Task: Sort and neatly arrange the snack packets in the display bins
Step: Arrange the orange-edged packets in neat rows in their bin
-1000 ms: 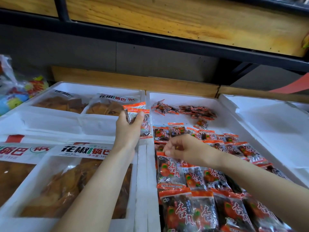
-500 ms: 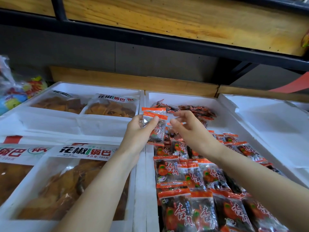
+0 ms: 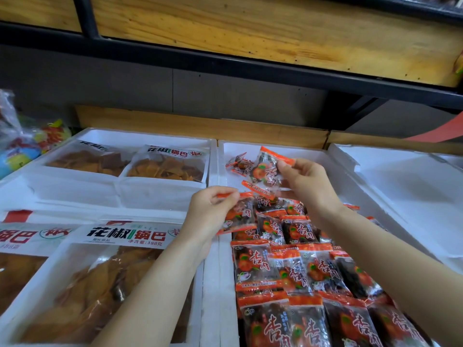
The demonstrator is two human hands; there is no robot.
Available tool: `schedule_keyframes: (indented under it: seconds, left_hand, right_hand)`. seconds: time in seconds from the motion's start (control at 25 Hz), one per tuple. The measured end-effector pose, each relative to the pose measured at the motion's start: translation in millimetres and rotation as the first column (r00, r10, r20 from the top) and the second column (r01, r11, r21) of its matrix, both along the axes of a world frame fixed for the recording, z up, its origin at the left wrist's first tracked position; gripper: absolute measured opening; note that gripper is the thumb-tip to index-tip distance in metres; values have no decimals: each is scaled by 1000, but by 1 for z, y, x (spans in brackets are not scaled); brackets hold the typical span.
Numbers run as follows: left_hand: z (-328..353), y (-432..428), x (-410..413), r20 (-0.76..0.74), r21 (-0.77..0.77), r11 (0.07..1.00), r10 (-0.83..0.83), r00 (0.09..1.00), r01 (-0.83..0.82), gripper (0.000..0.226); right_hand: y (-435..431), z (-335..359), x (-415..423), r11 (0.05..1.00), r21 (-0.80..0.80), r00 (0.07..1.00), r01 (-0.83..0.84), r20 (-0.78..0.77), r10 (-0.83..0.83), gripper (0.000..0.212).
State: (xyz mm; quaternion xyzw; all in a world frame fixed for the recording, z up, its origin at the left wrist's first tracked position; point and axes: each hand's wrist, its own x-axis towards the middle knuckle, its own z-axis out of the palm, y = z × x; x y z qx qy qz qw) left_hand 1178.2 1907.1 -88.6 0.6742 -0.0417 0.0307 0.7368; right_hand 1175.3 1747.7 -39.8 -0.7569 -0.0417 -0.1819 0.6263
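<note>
- L hand (image 3: pixel 211 209): thumb + fingertips pinch the orange top seal of a 杏肉 apricot pkt (image 3: pixel 239 216). Pkt hangs label-out at the L edge of the middle foam bin (image 3: pixel 221 169), overlapping the back row of the pile.
- R hand (image 3: pixel 309 182): fingers curled, pinching the orange end seal of a 2nd apricot pkt (image 3: pixel 265 171). It's held up off the pile, tilted, above the bin's back half. Lower seal sits near the L hand's pkt; can't tell if they touch.
- Stacked pkts (image 3: pixel 288 271): same kind, lying in the middle bin's near + centre part in overlapping rows, labels up, orange seals toward the back.
- Loose pkts (image 3: pixel 238 164): a few, jumbled in the bin's back-L corner, just L of the 2nd pkt.
- L foam bins: big 花椒锅巴 bag (image 3: pixel 112 284) in the near one, w/ label up. Two more such bags (image 3: pixel 165 164) side by side in the far one.
- R foam bin (image 3: pixel 400 191): white, right beside the middle bin.
- Wooden shelf (image 3: pixel 250 31) w/ black metal frame overhead.
- Far L: clear bag of colourful items (image 3: pixel 22 149), too blurred to ID.
</note>
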Motion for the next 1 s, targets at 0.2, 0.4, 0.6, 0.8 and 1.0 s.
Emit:
schedule_keyframes:
  seconds: [0.2, 0.4, 0.6, 0.8, 1.0]
  left_hand:
    - [-4, 0, 7, -50, -140, 970, 195, 980, -200, 9]
    - [2, 6, 8, -49, -265, 875, 408, 912, -405, 18]
    - [6, -4, 1, -16, -244, 928, 286, 958, -281, 13]
    - [9, -10, -5, -19, -341, 933, 115, 993, -114, 5]
    - [11, -8, -12, 124, -233, 972, 68, 990, -38, 21]
  right_hand:
    - [5, -19, -10, 974, -219, 994, -49, 86, 69, 9]
    - [1, -16, -4, 970, -241, 988, -23, 144, 59, 5]
    - [8, -10, 0, 887, -456, 983, -68, 119, 137, 11]
    - [16, -10, 6, 897, -441, 988, -3, 138, 71, 12]
    - [14, -7, -3, 926, -373, 984, -67, 130, 123, 8]
